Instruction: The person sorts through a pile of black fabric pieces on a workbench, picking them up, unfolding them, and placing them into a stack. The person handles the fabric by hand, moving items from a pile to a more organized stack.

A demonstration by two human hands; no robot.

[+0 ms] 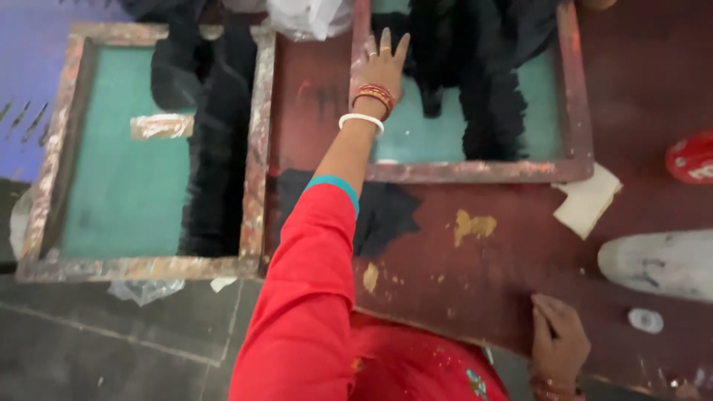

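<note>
My left hand (pixel 382 68) reaches forward at the end of a red sleeve and lies flat, fingers spread, on the left bar of a wooden screen frame (pixel 475 172). Its green mesh is smeared with black ink. The wrist carries red bangles and a white one. My right hand (pixel 558 343) rests palm down on the near edge of the dark red table (pixel 475 275), holding nothing. A second, larger screen frame (pixel 256 148) with green mesh and a black ink streak lies to the left, apart from both hands.
A black ink patch (pixel 386 212) stains the table below the right frame. A folded white piece (pixel 587 200), a red container (pixel 691 156), a white object (pixel 661 263) and a small white cap (pixel 645 320) sit at the right. A white plastic bag (pixel 308 16) lies at the top.
</note>
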